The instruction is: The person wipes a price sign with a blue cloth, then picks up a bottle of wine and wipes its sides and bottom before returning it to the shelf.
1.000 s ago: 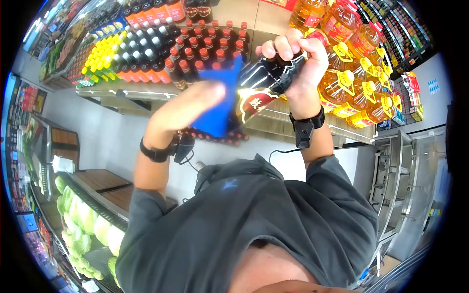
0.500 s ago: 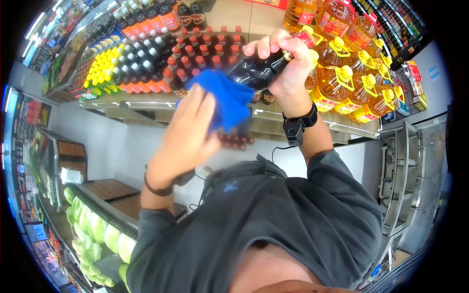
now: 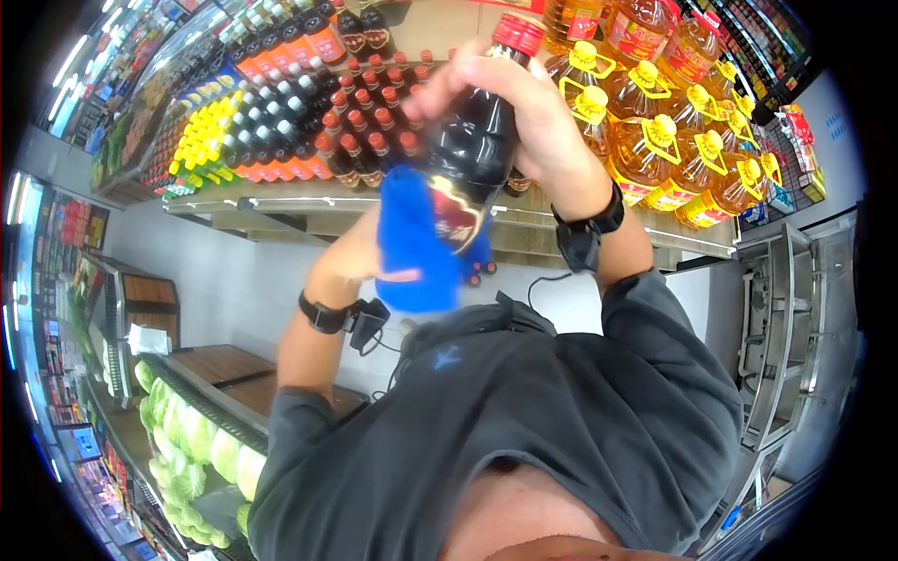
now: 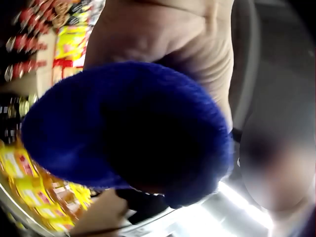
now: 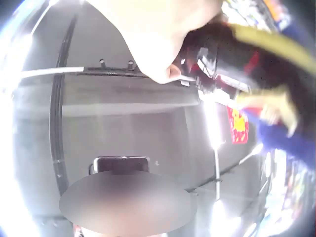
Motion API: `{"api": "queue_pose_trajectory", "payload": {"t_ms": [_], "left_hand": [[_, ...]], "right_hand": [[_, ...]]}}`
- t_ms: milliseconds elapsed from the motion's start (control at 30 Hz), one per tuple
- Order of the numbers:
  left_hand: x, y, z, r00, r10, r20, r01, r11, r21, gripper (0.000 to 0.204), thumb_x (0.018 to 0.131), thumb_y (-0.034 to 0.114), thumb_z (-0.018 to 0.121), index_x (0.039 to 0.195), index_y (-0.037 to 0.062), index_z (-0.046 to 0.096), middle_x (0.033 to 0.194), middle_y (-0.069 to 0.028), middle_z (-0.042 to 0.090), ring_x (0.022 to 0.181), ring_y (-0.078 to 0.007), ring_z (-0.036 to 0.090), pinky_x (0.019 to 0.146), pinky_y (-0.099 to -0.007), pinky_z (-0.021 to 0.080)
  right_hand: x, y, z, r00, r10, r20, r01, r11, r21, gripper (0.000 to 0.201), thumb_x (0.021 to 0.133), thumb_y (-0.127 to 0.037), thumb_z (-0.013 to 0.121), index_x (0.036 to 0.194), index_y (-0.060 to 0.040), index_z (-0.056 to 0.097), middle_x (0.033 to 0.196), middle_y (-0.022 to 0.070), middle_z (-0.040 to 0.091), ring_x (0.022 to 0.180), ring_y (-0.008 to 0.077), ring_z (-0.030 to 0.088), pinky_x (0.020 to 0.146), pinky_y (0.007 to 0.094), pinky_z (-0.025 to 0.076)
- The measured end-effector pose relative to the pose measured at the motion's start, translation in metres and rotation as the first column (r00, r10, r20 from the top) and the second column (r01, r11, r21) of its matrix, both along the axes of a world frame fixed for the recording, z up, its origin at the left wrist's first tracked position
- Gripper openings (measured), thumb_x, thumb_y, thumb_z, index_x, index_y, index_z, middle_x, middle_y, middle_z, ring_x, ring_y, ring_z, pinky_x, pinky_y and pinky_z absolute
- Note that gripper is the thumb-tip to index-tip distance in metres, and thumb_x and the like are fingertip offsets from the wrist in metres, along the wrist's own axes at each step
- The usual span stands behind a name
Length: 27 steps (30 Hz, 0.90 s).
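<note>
My right hand [image 3: 547, 112] grips a dark glass bottle [image 3: 477, 136] just below its red cap [image 3: 519, 34], thumb and fingers around the neck and shoulder. The bottle leans a little, cap up, with a gold-edged dark red label [image 3: 456, 213] low on its body. My left hand [image 3: 354, 251] holds a blue cloth [image 3: 416, 257] against the lower part of the bottle; most of its fingers are hidden by the cloth. In the left wrist view the cloth [image 4: 64, 128] covers the fingers. The right wrist view shows the bottle [image 5: 217, 54] blurred beside the hand.
Behind the hands a display shelf [image 3: 327, 208] carries rows of red-capped dark bottles [image 3: 374, 117], white-capped bottles [image 3: 285, 117] and yellow-capped bottles [image 3: 201, 131]. Large oil jugs [image 3: 645, 154] with yellow caps stand at right. Cabbages [image 3: 192, 430] lie in a rack at lower left.
The bottle has swung more upright, its cap moving up and left, and the right hand's hold has shifted around it. The left hand and blue cloth have moved down to the label end.
</note>
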<state>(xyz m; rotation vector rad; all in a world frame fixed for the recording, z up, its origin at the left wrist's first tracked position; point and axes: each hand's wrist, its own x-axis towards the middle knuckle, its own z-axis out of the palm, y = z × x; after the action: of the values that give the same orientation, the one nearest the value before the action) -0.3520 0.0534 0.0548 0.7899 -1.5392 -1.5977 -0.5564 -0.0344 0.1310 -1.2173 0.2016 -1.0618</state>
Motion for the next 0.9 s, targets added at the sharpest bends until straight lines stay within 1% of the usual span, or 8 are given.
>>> {"api": "queue_pose_trajectory", "payload": {"t_ms": [33, 200, 300, 433, 567, 667, 767, 900], "left_hand": [[-0.014, 0.007, -0.001, 0.924, 0.012, -0.383, 0.08, 0.972, 0.221, 0.101, 0.054, 0.025, 0.087, 0.136, -0.005, 0.035, 0.125, -0.0243, 0.053, 0.105, -0.0353, 0.061, 0.092, -0.0415, 0.051], [-0.058, 0.021, 0.008, 0.845, 0.045, -0.533, 0.219, 0.88, 0.421, 0.066, 0.098, 0.047, 0.033, 0.135, -0.0074, 0.038, 0.121, -0.0259, 0.055, 0.105, -0.0364, 0.061, 0.086, -0.0444, 0.054], [-0.054, 0.002, -0.017, 0.905, 0.104, -0.413, 0.126, 0.861, 0.493, 0.054, 0.09, 0.033, 0.05, 0.129, -0.0038, 0.046, 0.116, -0.0196, 0.06, 0.101, -0.0289, 0.063, 0.085, -0.0394, 0.053], [-0.033, -0.004, -0.009, 0.994, 0.096, -0.052, -0.096, 0.995, -0.001, 0.054, 0.072, 0.012, 0.076, 0.119, -0.0001, 0.051, 0.104, -0.0106, 0.066, 0.09, -0.0206, 0.065, 0.079, -0.0337, 0.053], [-0.071, -0.008, 0.006, 0.702, 0.695, 0.155, -0.521, 0.65, -0.554, 0.054, 0.069, 0.012, 0.078, 0.115, 0.0043, 0.051, 0.096, -0.0059, 0.067, 0.084, -0.0175, 0.066, 0.074, -0.0315, 0.052], [-0.051, -0.033, -0.031, 0.93, 0.365, -0.047, -0.368, 0.916, -0.161, 0.056, 0.069, 0.013, 0.079, 0.116, 0.0035, 0.049, 0.098, -0.0081, 0.067, 0.084, -0.0196, 0.067, 0.075, -0.0331, 0.053], [-0.049, -0.024, -0.01, 0.82, -0.015, -0.572, 0.14, 0.974, 0.176, 0.066, 0.083, 0.044, 0.065, 0.127, -0.0012, 0.046, 0.105, -0.02, 0.062, 0.092, -0.0292, 0.064, 0.078, -0.041, 0.055], [-0.049, -0.004, -0.008, 0.804, 0.163, -0.571, 0.023, 0.953, 0.303, 0.071, 0.09, 0.055, 0.049, 0.135, 0.0011, 0.041, 0.119, -0.0182, 0.058, 0.099, -0.0292, 0.063, 0.082, -0.0404, 0.055]], "right_hand": [[0.005, -0.01, -0.006, 0.996, -0.011, 0.087, 0.019, 0.995, -0.099, 0.023, 0.087, -0.02, 0.059, 0.099, -0.0003, 0.057, 0.092, 0.0164, 0.069, 0.082, 0.0247, 0.067, 0.076, 0.0372, 0.053], [0.006, -0.021, -0.018, 0.934, 0.222, 0.279, -0.274, 0.948, 0.163, 0.029, 0.085, -0.014, 0.055, 0.111, -0.001, 0.051, 0.072, 0.0071, 0.06, 0.075, 0.0278, 0.069, 0.071, 0.0375, 0.055], [-0.002, -0.019, -0.016, 0.987, 0.063, 0.151, -0.097, 0.969, 0.228, 0.019, 0.084, -0.013, 0.058, 0.098, -0.0036, 0.051, 0.072, 0.0077, 0.061, 0.071, 0.0274, 0.068, 0.067, 0.0366, 0.055], [-0.002, -0.018, -0.02, 0.992, -0.101, 0.081, 0.086, 0.981, 0.173, 0.015, 0.083, -0.011, 0.06, 0.092, -0.0039, 0.051, 0.072, 0.0088, 0.061, 0.069, 0.0254, 0.068, 0.065, 0.0343, 0.055], [0.01, -0.026, -0.026, 0.952, -0.305, 0.018, 0.304, 0.951, 0.051, 0.013, 0.083, -0.008, 0.061, 0.091, -0.0035, 0.053, 0.073, 0.0102, 0.063, 0.07, 0.0219, 0.067, 0.068, 0.0324, 0.055], [0.011, -0.031, -0.02, 0.975, -0.208, -0.076, 0.211, 0.976, 0.045, 0.013, 0.083, -0.01, 0.064, 0.091, -0.0031, 0.055, 0.076, 0.0109, 0.065, 0.076, 0.0213, 0.068, 0.073, 0.0323, 0.055], [0.011, -0.047, -0.024, 0.987, 0.159, 0.024, -0.161, 0.972, 0.171, 0.013, 0.085, -0.014, 0.063, 0.09, -0.0033, 0.057, 0.081, 0.0115, 0.066, 0.085, 0.0251, 0.068, 0.079, 0.0357, 0.054], [0.02, -0.046, -0.036, 0.932, 0.297, 0.206, -0.35, 0.885, 0.307, 0.016, 0.087, -0.019, 0.058, 0.088, -0.0034, 0.056, 0.081, 0.0109, 0.066, 0.085, 0.0282, 0.068, 0.076, 0.0392, 0.056]]}}
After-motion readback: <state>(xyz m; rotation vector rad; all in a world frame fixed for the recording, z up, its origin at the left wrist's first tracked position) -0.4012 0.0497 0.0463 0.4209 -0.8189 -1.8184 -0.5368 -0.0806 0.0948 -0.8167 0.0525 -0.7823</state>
